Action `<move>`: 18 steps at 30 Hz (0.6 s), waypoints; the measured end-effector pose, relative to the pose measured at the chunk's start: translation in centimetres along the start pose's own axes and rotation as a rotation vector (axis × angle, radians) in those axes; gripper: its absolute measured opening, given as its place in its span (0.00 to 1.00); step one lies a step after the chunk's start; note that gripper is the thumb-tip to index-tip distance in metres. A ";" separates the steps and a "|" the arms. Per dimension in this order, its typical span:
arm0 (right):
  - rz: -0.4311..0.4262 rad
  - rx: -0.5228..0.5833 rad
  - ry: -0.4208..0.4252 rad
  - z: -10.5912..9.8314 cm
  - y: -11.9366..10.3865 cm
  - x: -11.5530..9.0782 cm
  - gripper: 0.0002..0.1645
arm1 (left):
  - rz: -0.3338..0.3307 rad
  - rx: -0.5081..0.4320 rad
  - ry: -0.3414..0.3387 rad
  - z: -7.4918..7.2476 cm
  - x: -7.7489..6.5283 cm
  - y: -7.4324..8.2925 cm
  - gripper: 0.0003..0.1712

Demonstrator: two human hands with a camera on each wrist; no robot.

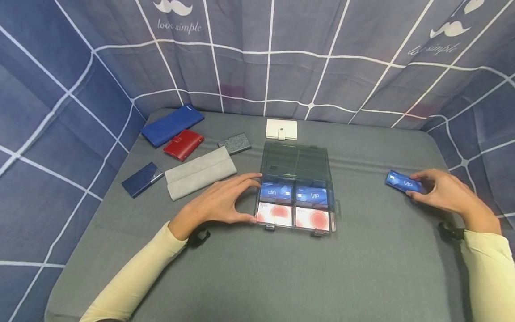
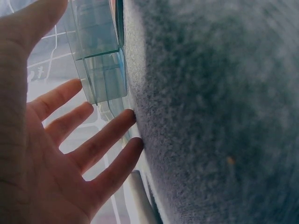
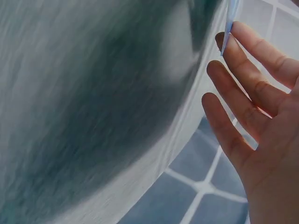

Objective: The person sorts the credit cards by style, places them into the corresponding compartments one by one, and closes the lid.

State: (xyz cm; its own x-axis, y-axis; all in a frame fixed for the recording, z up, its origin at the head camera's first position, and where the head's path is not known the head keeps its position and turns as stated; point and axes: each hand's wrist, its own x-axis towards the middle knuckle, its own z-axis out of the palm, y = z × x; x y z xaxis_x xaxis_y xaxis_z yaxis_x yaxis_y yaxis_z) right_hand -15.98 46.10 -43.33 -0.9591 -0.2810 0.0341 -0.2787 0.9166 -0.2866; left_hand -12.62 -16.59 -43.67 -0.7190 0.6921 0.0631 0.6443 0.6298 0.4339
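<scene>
1. The left hand (image 1: 219,203) rests on the grey table (image 1: 362,268) at the left side of the clear plastic box (image 1: 295,188), thumb near the front left corner and fingers reaching to the back left of its tray.
2. The left wrist view shows that hand's fingers (image 2: 100,140) straight and spread, their tips against the grey surface just beside the box wall (image 2: 100,60); it grips nothing.
3. The box sits near the middle of the table with its lid lying open toward the far edge. Its tray has four compartments: the two back ones hold blue cards (image 1: 275,191), the two front ones hold white cards with red circles (image 1: 275,214).
4. The right hand (image 1: 442,192) is near the right edge of the table, well apart from the box. Its fingers hold a blue card (image 1: 402,181) by its right end, and the card points left toward the box.
5. The right wrist view shows the card's thin edge (image 3: 229,23) at the fingertips, with the other fingers (image 3: 233,93) straight and slightly apart.
6. Toward the far left corner lie a blue wallet (image 1: 172,125), a red wallet (image 1: 183,144), a small grey case (image 1: 235,143), a long grey pouch (image 1: 200,172) and a dark blue case (image 1: 141,179).
7. A white wallet (image 1: 281,129) lies near the far edge, just behind the open lid.
</scene>
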 end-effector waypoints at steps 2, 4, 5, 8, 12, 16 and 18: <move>-0.007 -0.007 0.008 0.0 -0.8 0.3 0.33 | -0.005 -0.005 0.000 0.0 0.0 0.0 0.51; -0.029 -0.013 0.021 -0.1 -1.8 0.6 0.33 | -0.007 -0.007 -0.001 0.0 0.0 0.0 0.51; -0.040 -0.019 0.026 -0.1 -2.3 0.8 0.33 | -0.008 -0.007 0.000 0.0 -0.1 0.0 0.51; -0.082 -0.047 0.042 0.0 -4.0 1.2 0.34 | -0.009 -0.003 0.002 0.0 -0.1 0.0 0.51; -0.134 -0.073 0.085 0.0 -6.2 1.6 0.34 | -0.005 -0.003 0.006 0.0 -0.1 0.0 0.51; -0.196 -0.070 0.134 0.1 -7.9 2.1 0.34 | -0.004 -0.007 0.007 0.0 0.0 0.0 0.50; -0.224 -0.066 0.144 0.2 -8.6 2.4 0.33 | -0.003 -0.006 0.004 -0.1 0.0 0.0 0.50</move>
State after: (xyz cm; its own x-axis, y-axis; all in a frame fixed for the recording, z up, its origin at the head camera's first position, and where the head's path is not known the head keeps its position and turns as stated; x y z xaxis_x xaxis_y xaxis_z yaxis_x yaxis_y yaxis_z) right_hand -15.90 37.44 -40.94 -0.8687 -0.4401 0.2272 -0.4832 0.8538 -0.1939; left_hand -12.68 -16.60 -43.63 -0.7222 0.6886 0.0653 0.6404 0.6301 0.4391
